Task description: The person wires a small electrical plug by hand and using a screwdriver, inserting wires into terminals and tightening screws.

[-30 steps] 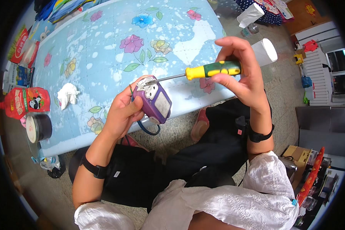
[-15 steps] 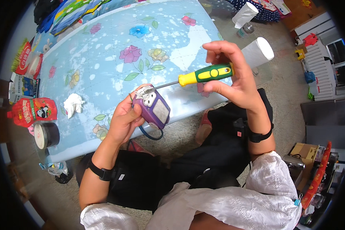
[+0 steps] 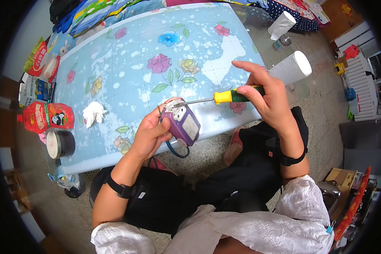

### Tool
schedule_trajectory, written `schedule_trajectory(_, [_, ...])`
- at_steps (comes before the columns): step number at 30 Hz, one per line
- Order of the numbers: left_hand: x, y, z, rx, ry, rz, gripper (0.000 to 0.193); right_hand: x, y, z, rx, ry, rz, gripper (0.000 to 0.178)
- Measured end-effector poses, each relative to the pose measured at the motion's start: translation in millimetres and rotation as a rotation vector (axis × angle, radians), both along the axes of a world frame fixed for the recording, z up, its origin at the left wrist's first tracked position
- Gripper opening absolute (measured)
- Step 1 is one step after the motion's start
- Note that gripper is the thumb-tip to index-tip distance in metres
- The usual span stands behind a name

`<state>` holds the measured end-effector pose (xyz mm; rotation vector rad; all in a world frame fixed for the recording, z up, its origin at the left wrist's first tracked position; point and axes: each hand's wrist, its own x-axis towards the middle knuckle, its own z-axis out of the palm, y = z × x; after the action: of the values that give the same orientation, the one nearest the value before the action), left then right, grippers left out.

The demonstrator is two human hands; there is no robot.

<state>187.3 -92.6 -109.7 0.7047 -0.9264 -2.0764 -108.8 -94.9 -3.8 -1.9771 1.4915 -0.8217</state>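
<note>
Two hands (image 3: 153, 130), two black wristbands (image 3: 119, 189), one screwdriver (image 3: 223, 97) and one purple device (image 3: 187, 123) are at the near side of one table (image 3: 122, 78), with one white tissue (image 3: 94, 114), one red spouted pouch (image 3: 48, 117) and one round tub (image 3: 60, 144) left, and two white rolls (image 3: 282, 26) and one clear jar (image 3: 282, 42) at far right.

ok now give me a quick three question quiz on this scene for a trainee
1. Which hand holds the purple device?
2. True or false: the screwdriver handle is plain red.
3. What lies on the table just right of the red pouch? (a) a hammer (b) a crumpled white tissue (c) a banana

Key: 1. The left hand. 2. False: yellow and green. 3. b
</note>
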Motion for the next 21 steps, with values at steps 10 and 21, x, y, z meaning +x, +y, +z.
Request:
schedule_trajectory(10, [0,-2,-3,0.002,0.007,0.002,0.072,-9,-7,5,-0.045,-0.018,0.210,0.049])
schedule_trajectory(21, [1,0,-3,0.037,0.046,0.004,0.068,-11,-17,-10,-0.256,0.031,0.223,0.032])
